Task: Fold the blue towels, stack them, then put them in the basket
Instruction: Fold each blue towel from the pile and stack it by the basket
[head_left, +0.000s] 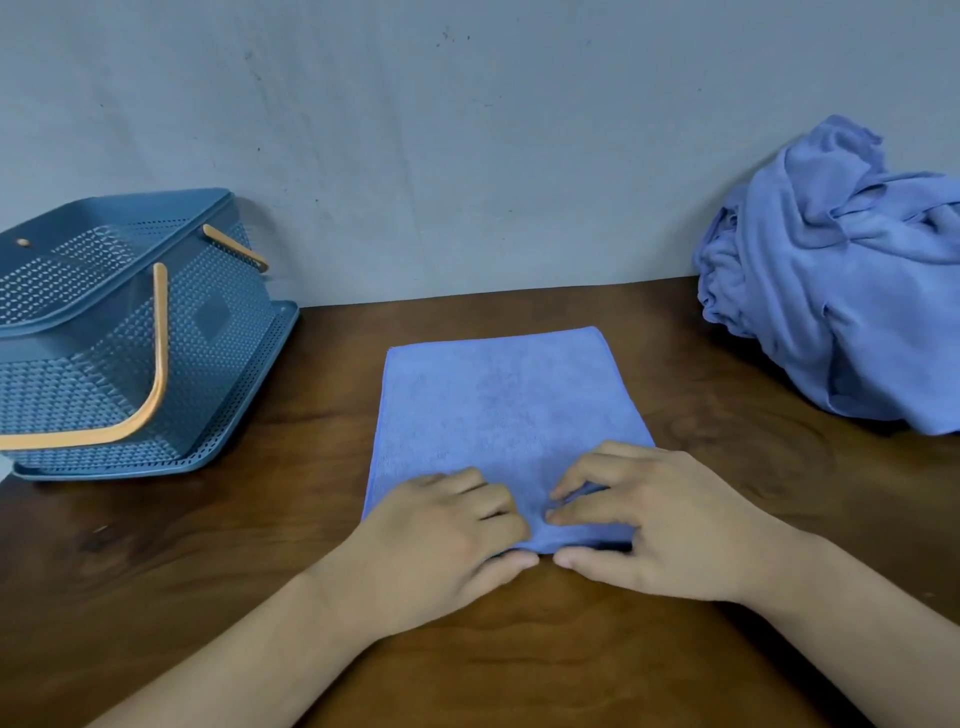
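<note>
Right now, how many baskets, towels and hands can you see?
basket: 1
flat towel: 1
heap of crumpled towels: 1 (the towels inside it cannot be counted)
hands: 2, left hand and right hand, both pinching the flat towel
total: 5

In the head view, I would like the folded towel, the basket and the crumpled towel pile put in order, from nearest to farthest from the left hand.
1. Folded towel: in the middle; the left hand pinches its near edge.
2. Basket: at the back left, apart from the hand.
3. Crumpled towel pile: at the back right, on the other side of the folded towel.
</note>
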